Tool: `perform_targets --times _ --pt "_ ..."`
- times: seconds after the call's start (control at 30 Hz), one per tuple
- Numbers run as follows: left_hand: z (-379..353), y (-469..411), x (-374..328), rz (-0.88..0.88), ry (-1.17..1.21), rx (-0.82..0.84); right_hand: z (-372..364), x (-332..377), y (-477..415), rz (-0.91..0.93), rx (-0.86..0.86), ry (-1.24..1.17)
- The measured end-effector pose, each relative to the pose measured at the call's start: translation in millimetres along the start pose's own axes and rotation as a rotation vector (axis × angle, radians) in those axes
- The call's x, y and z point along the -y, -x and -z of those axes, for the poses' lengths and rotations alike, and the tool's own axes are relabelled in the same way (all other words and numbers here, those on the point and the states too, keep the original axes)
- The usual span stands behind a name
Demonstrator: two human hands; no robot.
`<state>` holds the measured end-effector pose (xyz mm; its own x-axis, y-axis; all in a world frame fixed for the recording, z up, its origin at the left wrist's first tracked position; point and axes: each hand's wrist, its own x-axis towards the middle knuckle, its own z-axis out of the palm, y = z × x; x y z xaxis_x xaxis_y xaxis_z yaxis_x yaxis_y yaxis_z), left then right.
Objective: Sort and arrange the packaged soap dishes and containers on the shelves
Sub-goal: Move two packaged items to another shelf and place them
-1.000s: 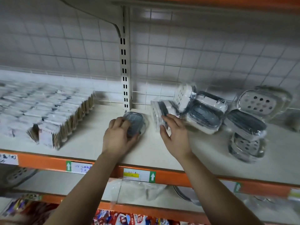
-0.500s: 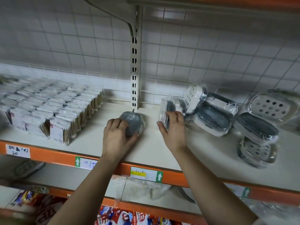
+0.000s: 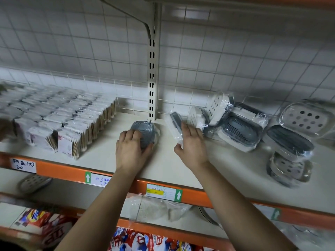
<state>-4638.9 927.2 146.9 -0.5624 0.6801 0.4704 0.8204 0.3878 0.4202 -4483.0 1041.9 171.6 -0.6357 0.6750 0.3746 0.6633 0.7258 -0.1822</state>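
On the white shelf (image 3: 163,165) my left hand (image 3: 131,151) grips a grey soap dish in clear wrap (image 3: 145,131), lying flat in front of the slotted upright. My right hand (image 3: 192,145) holds a wrapped white and grey soap dish (image 3: 174,124) standing on its edge, thumb at its near end, fingers along its right side. Behind it another wrapped dish (image 3: 194,117) also stands on edge. A loose heap of wrapped soap dishes (image 3: 239,131) lies to the right, and one white dish with holes (image 3: 304,118) leans at the back.
Rows of packaged cotton swabs (image 3: 59,124) fill the shelf's left part. The slotted metal upright (image 3: 152,78) rises from the shelf's back. An orange shelf edge (image 3: 126,183) with price labels runs along the front. Below are bagged goods (image 3: 155,209) and colourful packets (image 3: 137,240).
The view has shifted, so the shelf sits further right and lower in the frame. My right hand has slid down along the upright dish. My left hand stays on the grey dish.
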Motion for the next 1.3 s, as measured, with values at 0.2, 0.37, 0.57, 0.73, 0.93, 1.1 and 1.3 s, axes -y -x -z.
perform_targets --times 0.2,0.37,0.57,0.73,0.93,1.1,1.3 --pt "1.0 2.6 0.5 0.017 -0.024 -0.023 -9.3 1.0 10.1 -0.004 0.118 0.091" --pt "1.1 2.9 -0.1 0.025 0.018 0.053 -9.1 -5.7 21.4 -0.088 0.055 -0.159" --pt "3.4 6.0 0.1 -0.072 0.091 0.142 0.1 -13.4 46.4 -0.17 -0.036 -0.251" --pt "17.6 22.0 -18.4 -0.091 0.217 0.095 20.6 -26.0 85.7 -0.217 -0.165 -0.296" --pt "29.5 58.2 -68.7 -0.267 0.272 0.078 52.4 -50.3 145.0 -0.244 -0.412 -0.306" --pt "16.3 101.1 -147.2 -0.388 0.363 0.123 88.6 -101.9 218.7 -0.357 -0.486 -0.214" --pt "-5.5 172.6 -268.6 -0.531 0.448 0.17 151.7 -186.9 334.4 -0.446 -0.53 -0.104"
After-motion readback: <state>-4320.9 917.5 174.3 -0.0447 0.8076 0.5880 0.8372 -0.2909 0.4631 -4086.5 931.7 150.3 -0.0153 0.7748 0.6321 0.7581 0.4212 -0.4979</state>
